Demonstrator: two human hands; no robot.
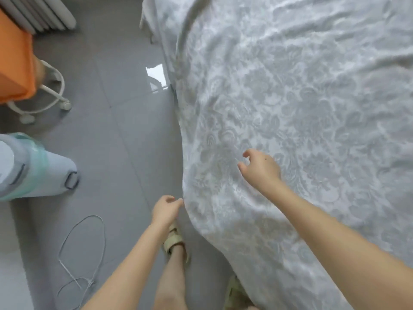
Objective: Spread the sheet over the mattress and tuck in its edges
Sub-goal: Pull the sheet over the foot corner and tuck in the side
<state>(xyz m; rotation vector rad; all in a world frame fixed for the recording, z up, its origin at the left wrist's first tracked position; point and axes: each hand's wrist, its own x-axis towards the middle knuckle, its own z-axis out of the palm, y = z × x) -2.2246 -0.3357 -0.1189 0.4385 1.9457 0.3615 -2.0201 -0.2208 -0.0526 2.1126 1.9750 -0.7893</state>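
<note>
A white sheet [301, 113] with a pale grey floral pattern lies wrinkled over the mattress and fills the right side of the view. Its left edge hangs down the bed's side towards the floor, so the mattress itself is hidden. My left hand [165, 210] is at that hanging edge, fingertips pinched on the fabric. My right hand [260, 168] hovers just over the top of the sheet near the bed's edge, fingers curled and apart, holding nothing.
Grey tiled floor [107, 135] runs along the bed's left side. On it are a loose white cable [83, 249], a pale blue and green appliance [33, 168], a white wheeled stand [51, 95] under an orange cloth [15, 63], and a radiator [44, 14]. My sandalled foot [174, 242] is beside the bed.
</note>
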